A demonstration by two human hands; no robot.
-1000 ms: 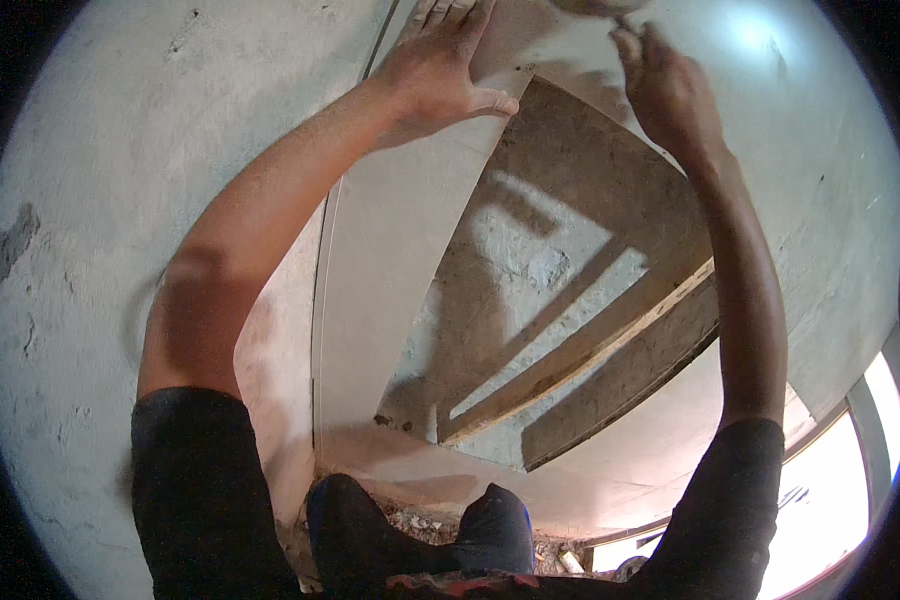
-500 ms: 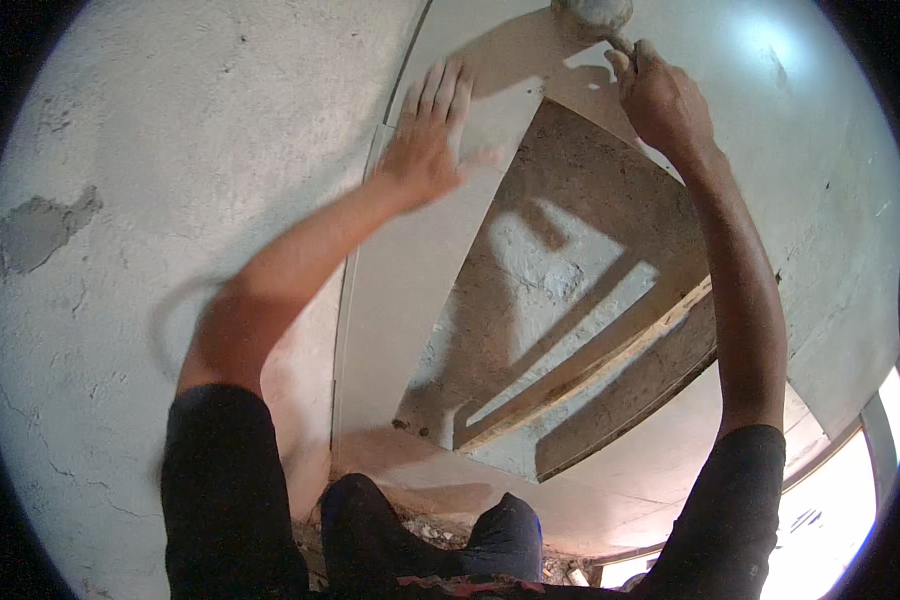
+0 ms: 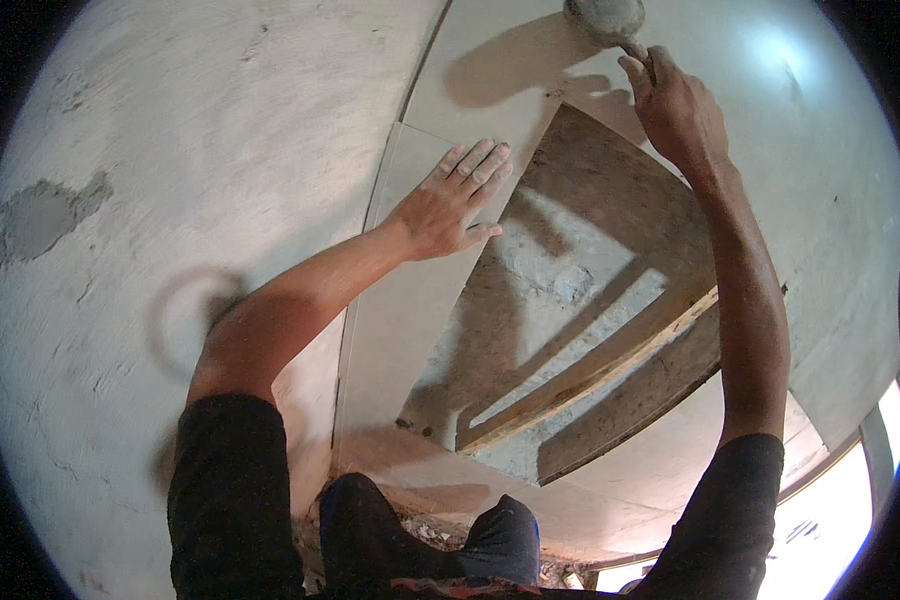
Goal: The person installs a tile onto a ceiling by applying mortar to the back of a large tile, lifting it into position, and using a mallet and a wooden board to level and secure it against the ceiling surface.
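My left hand (image 3: 455,200) lies with fingers spread on a pale tile (image 3: 380,330) along the left edge of a recess (image 3: 560,260) with a rough, patchy grey bed. At the upper right, my right hand (image 3: 675,115) grips the short handle of a round-headed, grey-coated mallet (image 3: 605,15), held over the pale panels above the recess, where its shadow falls. A long wooden batten (image 3: 590,365) crosses the recess's lower right part.
A rough plastered surface (image 3: 140,150) with a grey patch fills the left side. Pale panels (image 3: 820,240) extend to the right. My dark-clad legs (image 3: 360,520) show at the bottom, with rubble near them. A bright opening (image 3: 820,520) is at the lower right.
My left hand has slid down along the tile toward me. The mallet in my right hand has come further into view and shifted slightly right. The whole view has shifted a little.
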